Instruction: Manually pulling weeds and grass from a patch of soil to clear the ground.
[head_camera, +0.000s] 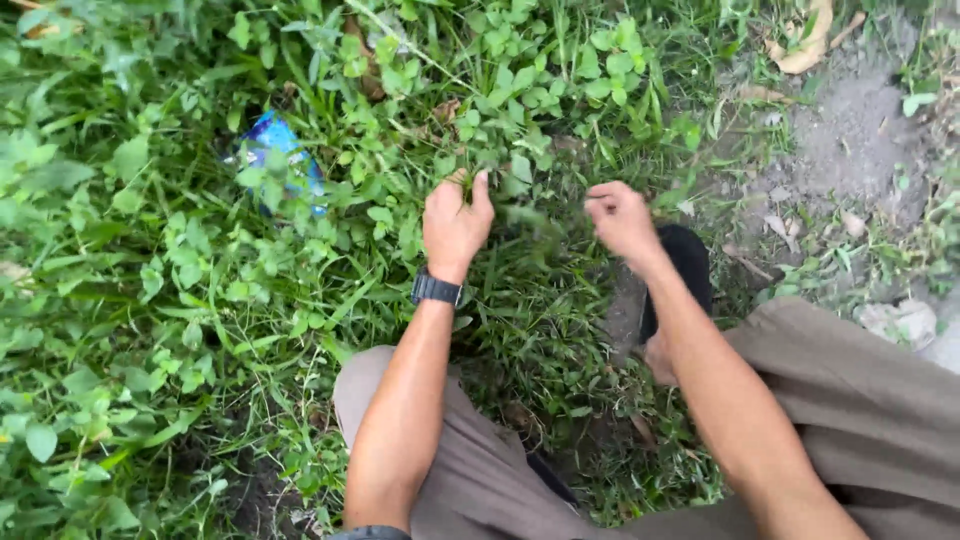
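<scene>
Under the left hand (455, 222), fingers are curled together and clamped down on a tuft of leafy weeds (490, 165), thumb sticking up on the far side, knuckles toward the camera; the clump sits right at the fingertips and spreads away from them into thicker green growth. Just beside it to the right, the right hand (620, 215) is closed into a loose fist w/ fingers bent inward; can't tell if a stem is pinched inside, the blur there hides it. For a clean pull, my judgement: grip low, near the base where stems meet soil, not up in the leaves, and draw steady rather than jerk so roots come w/ it; right hand could steady or part the grass (540, 320) below the fingers. A black wristwatch (436, 290) sits behind the left hand on the wrist. Farther out from the fingers, left side, a blue wrapper (280, 150) lies half buried in the plants; it's crumpled, and no contents can be made out. No other container visible. Beyond the right hand, bare grey dirt (850, 130) w/ dry leaves; nearer the body, tan trousers (860, 400) and a dark shoe (690, 260).
</scene>
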